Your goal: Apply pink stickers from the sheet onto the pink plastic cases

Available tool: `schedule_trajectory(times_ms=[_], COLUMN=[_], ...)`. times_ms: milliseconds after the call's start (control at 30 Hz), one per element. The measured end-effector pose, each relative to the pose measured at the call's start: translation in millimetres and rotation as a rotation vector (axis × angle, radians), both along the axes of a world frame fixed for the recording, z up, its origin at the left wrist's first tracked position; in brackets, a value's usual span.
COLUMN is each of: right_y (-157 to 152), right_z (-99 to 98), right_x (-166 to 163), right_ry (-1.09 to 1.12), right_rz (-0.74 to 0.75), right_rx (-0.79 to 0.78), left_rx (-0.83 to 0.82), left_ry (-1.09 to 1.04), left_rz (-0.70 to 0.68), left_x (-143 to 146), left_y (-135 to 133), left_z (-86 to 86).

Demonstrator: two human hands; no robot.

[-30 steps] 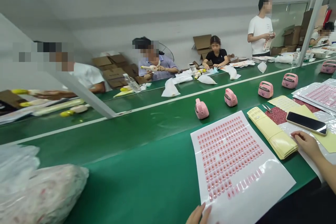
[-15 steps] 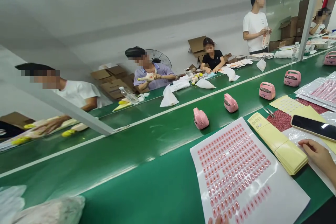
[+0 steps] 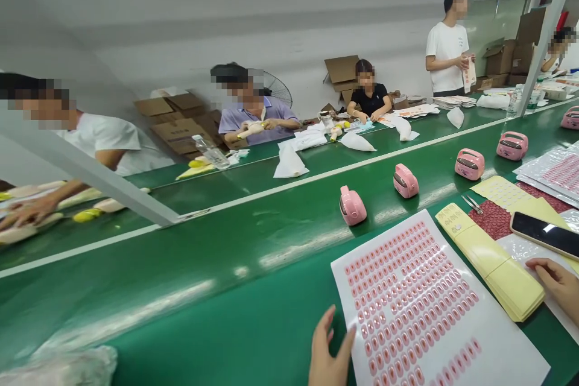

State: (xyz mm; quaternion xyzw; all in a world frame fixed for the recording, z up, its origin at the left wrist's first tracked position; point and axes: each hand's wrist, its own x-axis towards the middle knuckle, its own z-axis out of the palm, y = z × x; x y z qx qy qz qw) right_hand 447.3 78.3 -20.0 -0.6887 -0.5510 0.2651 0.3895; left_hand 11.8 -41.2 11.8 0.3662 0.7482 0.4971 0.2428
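My left hand [image 3: 330, 350] is at the left edge of a white sheet of pink oval stickers [image 3: 420, 298]. Its thumb and fingers are spread, with nothing between them; the thumb is close to or on the sheet's edge. At the right side, my right hand [image 3: 558, 286] rests over a clear plastic and white sheet, fingers loosely bent and holding nothing I can see. Between the hands lies a folded stack of yellow paper [image 3: 493, 265]. Just above the right hand is a phone [image 3: 547, 234], and tweezers [image 3: 473, 204] lie farther back.
Several pink handled toy cases [image 3: 353, 205] stand in a row on the green belt [image 3: 280, 217]. More sticker sheets [image 3: 558, 163] lie at right. A plastic-wrapped bundle [image 3: 67, 368] is at lower left. Co-workers sit and stand across the belt, beyond a slanted post [image 3: 113, 175].
My left hand has come up from the bottom edge to the sticker sheet's left side. My right hand stays beside the yellow paper. The view has turned slightly.
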Motion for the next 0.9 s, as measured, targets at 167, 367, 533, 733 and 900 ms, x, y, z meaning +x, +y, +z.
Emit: schedule_trajectory(times_ms=[167,367,533,733,900], right_y=[-0.5,3.4,6.5,6.6,21.4], right_z=[5.8,17.1,63.5,130.7,144.3], right_x=[-3.5,-10.0,-52.3,-178.7,-249.0], right_ry=[0.035,0.065,-0.002,-0.259,-0.602], right_rz=[-0.012,-0.001,-0.044,0.857,1.124], right_rx=[0.01,0.032,0.415,0.716,0.725], left_rx=[-0.057,-0.029,0.037,0.144,0.247], left_ry=[-0.341,-0.452,-0.499,-0.854,-1.011], left_rz=[0.04,-0.081,-0.111,-0.092,-0.068], left_x=[-21.4,-8.0,-2.8,5.9,1.3], left_y=[56.2,60.2,59.6,44.9,13.4], left_z=[41.2,49.4,65.0,91.0,78.4])
